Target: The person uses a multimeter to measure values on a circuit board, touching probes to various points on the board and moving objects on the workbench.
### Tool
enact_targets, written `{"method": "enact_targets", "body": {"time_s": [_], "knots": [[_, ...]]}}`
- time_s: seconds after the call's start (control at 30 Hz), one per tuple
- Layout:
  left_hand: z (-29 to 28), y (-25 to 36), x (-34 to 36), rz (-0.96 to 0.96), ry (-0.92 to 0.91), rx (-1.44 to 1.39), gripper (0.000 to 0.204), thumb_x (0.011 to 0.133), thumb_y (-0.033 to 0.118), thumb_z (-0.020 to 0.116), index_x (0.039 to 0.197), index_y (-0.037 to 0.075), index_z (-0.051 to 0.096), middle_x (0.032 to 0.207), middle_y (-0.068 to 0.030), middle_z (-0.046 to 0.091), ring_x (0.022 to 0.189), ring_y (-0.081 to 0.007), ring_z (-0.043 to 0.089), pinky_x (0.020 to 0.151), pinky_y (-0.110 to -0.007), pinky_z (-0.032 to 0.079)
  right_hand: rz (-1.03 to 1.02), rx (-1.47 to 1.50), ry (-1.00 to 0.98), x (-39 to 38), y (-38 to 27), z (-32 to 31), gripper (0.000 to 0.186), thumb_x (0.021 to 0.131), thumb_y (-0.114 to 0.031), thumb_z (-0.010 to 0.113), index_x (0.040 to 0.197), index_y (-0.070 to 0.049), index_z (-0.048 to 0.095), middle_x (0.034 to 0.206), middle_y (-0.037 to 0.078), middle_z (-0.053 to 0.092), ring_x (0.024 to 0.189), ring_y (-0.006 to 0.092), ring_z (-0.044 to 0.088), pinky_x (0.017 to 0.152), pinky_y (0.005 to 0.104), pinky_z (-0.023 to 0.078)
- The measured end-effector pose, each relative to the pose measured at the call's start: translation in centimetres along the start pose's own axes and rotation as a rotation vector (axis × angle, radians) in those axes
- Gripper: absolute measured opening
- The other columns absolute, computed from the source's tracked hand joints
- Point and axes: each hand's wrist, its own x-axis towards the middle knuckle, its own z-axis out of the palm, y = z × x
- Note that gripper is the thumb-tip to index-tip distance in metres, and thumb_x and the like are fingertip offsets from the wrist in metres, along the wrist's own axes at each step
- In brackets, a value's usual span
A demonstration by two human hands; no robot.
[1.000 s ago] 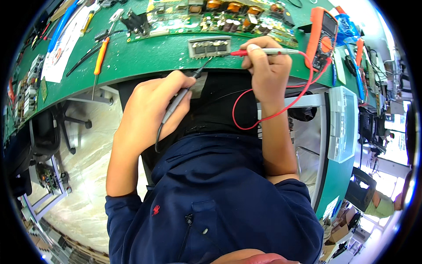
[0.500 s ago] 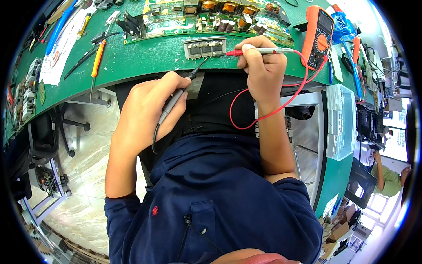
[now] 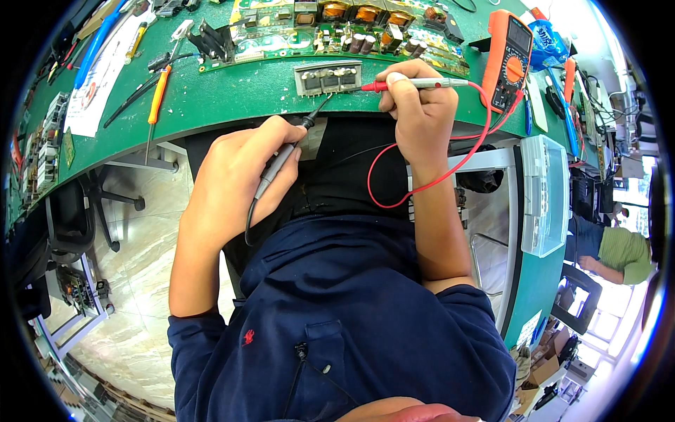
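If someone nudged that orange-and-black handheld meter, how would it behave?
The orange-and-black meter would probably feel rigid, given its boxy case. Its flat-sided shape suggests sliding or tipping, not rolling. The thin red cable, curving loosely toward the right hand, might drag along.

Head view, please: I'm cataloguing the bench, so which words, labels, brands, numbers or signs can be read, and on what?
I don't copy printed wording, so each is described only.
Blue packet: large pale characters, not copied.
Orange multimeter: printed face markings, mostly too small to read; no display reading can be made out.
White paper: marks too blurred to read.
Navy shirt: red emblem, no legible word.
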Motion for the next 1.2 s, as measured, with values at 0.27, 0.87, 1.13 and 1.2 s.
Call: {"method": "enact_targets", "body": {"time_s": [0.27, 0.87, 1.13, 1.2], "knots": [[0.0, 0.0, 0.0, 0.001, 0.003, -0.008, 0.021, 0.076, -0.001, 0.062, 0.096, -0.002, 0.055, 0.079, -0.0175, 0.061, 0.07, -0.0351, 0.061, 0.062, -0.036, 0.049, -0.004, -0.001, 0.0, 0.0, 0.2, 0.0, 0.013, 0.088, -0.004, 0.052, 0.08, -0.001, 0.062, 0.058, 0.0, 0.056, 0.054, 0.0042, 0.051, 0.049, 0.0199, 0.039], [1.3, -0.4, 0.2, 0.08, 0.057, -0.01, 0.022, 0.079, -0.005, 0.065, 0.1, -0.001, 0.061, 0.084, -0.013, 0.069, 0.076, -0.0229, 0.07, 0.068, -0.028, 0.053, 0.034, 0.24, 0.04, 1.5, 0.4, -1.7, 0.018, 0.09, -0.008, 0.051, 0.09, 0.005, 0.063, 0.067, 0.006, 0.058, 0.062, 0.0107, 0.052, 0.055, 0.0234, 0.039], [1.5, -0.8, 0.3, 0.064, 0.091, -0.025, 0.022, 0.083, -0.004, 0.063, 0.105, 0.0, 0.061, 0.089, -0.0109, 0.071, 0.085, -0.0198, 0.07, 0.074, -0.026, 0.053, 0.047, 0.214, -0.027, 1.7, 0.8, -1.9, 0.018, 0.09, -0.008, 0.051, 0.088, 0.005, 0.064, 0.065, 0.005, 0.057, 0.058, 0.0094, 0.05, 0.053, 0.0221, 0.037], [1.5, -0.8, 0.3, 0.056, 0.087, -0.014, 0.021, 0.084, -0.004, 0.063, 0.105, 0.0, 0.061, 0.09, -0.011, 0.071, 0.085, -0.02, 0.07, 0.074, -0.026, 0.053, 0.049, 0.227, -0.027, 1.7, 0.9, -1.9, 0.018, 0.09, -0.007, 0.051, 0.088, 0.005, 0.063, 0.064, 0.005, 0.056, 0.058, 0.0091, 0.049, 0.053, 0.0215, 0.037]]}}
